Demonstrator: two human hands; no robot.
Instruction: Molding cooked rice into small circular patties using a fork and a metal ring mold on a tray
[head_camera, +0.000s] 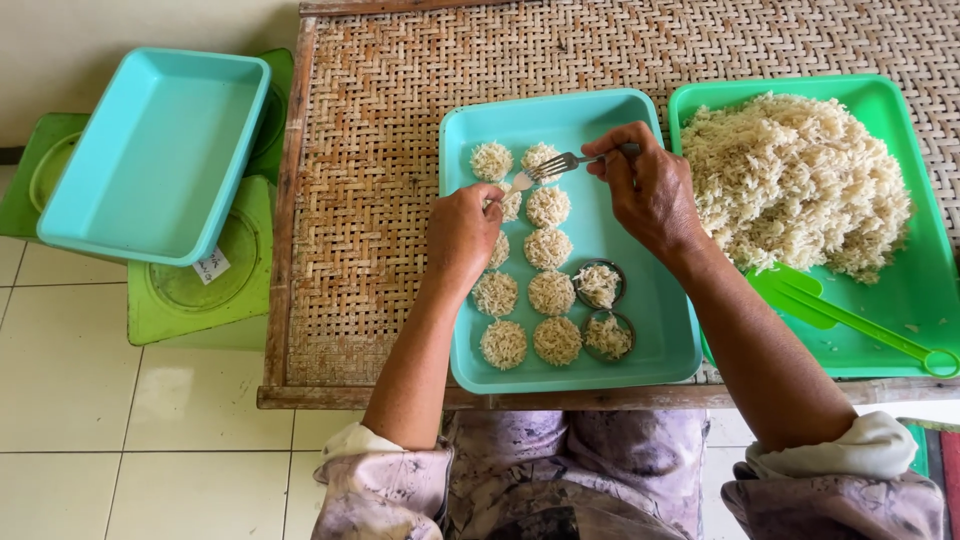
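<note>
Soft, even daylight fills the scene, bright without harsh glare. Faint shadows lie under the left hand (462, 232) and right hand (650, 190) on the turquoise tray (640, 330). Focus is sharp throughout, with slight bending of straight lines at the edges.

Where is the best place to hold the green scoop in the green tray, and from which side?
Probably the long handle of the green scoop, near its ring end at the lower right. The blade lies against the rice pile; the handle lies flat on bare green tray, so come from above, on the right.
</note>
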